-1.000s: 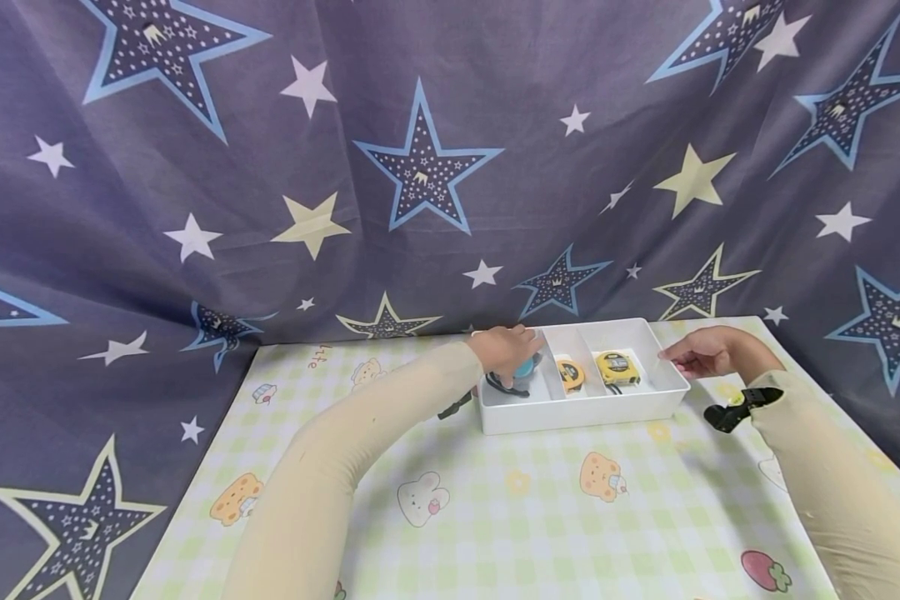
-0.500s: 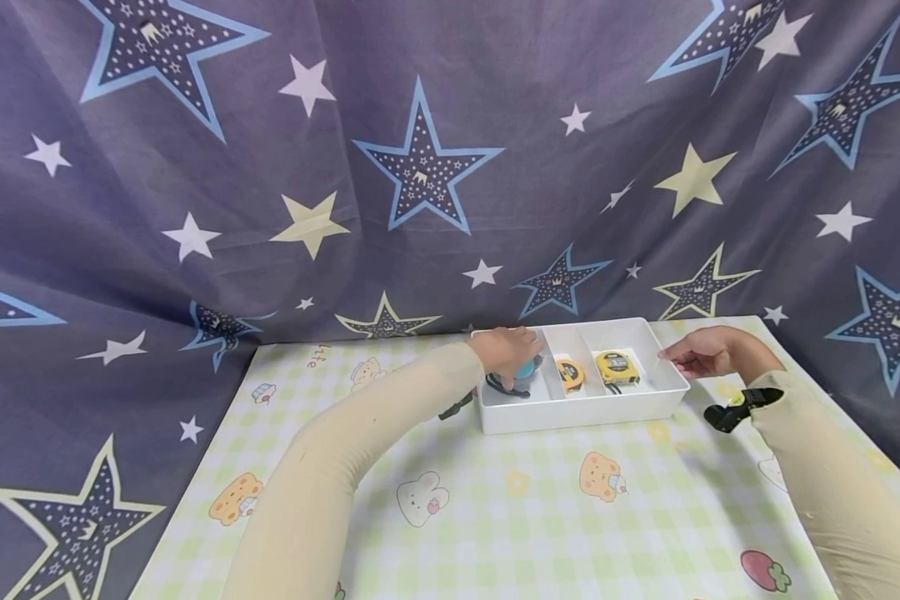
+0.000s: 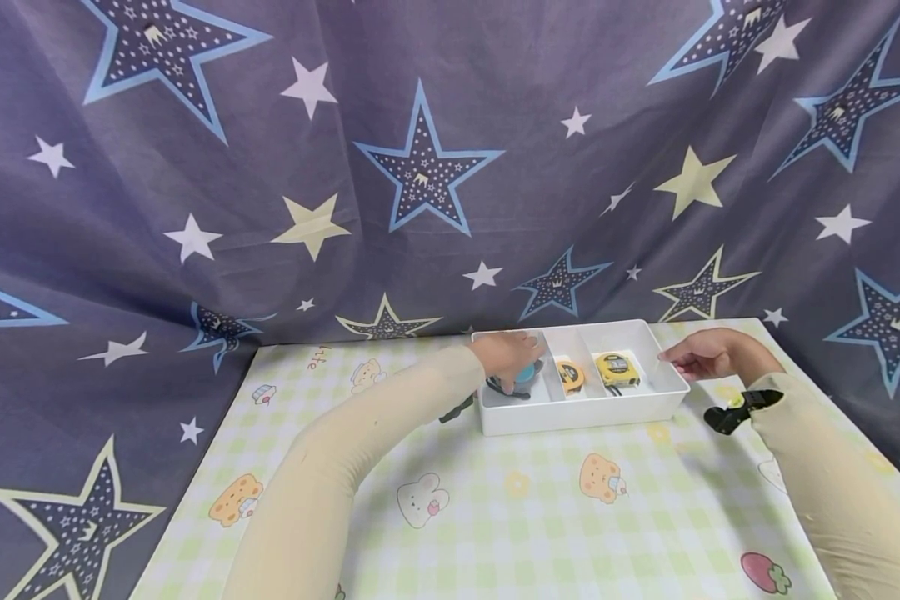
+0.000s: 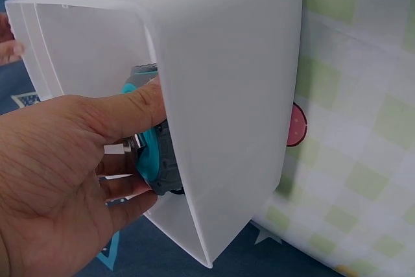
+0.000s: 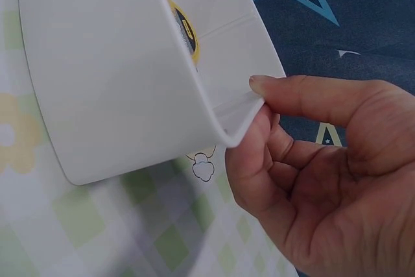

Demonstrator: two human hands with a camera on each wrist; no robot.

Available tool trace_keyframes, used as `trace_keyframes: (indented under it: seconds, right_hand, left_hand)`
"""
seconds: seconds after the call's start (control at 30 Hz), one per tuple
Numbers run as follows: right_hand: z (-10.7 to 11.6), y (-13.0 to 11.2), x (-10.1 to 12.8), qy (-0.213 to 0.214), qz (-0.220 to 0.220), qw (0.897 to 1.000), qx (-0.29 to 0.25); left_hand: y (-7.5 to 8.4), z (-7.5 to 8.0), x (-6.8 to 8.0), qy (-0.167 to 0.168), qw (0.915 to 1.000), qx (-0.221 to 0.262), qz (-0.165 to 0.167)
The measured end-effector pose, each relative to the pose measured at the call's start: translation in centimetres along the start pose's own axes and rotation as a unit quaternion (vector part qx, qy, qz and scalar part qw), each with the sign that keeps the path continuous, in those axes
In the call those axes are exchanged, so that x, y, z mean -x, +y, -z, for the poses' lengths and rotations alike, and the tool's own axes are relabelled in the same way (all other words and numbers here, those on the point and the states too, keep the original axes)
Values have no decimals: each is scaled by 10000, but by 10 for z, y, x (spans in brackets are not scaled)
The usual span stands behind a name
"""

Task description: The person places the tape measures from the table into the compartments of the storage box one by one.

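A white divided tray [image 3: 577,412] [image 4: 227,95] [image 5: 110,82] sits at the far side of the table. My left hand [image 3: 508,353] [image 4: 65,160] reaches into its left compartment and grips a teal and grey tape measure [image 3: 525,374] [image 4: 154,160]. The middle and right compartments each hold a yellow tape measure [image 3: 571,373], [image 3: 617,367], one of them showing as a yellow edge [image 5: 183,27] in the right wrist view. My right hand [image 3: 697,353] [image 5: 311,160] pinches the tray's right rim between thumb and fingers.
The table wears a green checked cloth [image 3: 510,508] with cartoon prints. A dark star-patterned curtain [image 3: 420,167] hangs close behind the tray. A black strap [image 3: 735,410] sits on my right wrist.
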State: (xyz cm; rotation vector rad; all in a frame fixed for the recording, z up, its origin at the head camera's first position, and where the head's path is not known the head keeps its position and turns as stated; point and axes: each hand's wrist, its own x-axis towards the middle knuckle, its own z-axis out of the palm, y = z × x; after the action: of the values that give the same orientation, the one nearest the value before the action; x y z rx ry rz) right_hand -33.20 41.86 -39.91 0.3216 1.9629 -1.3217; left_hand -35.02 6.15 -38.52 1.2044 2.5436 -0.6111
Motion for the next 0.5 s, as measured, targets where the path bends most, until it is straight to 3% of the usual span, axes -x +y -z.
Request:
trace_keyframes:
  seconds: [0.5]
  right_hand:
    - [0,0,0,22,2,10000,1]
  left_hand:
    - [-1,-5,-5,-107,9999,-7,-30]
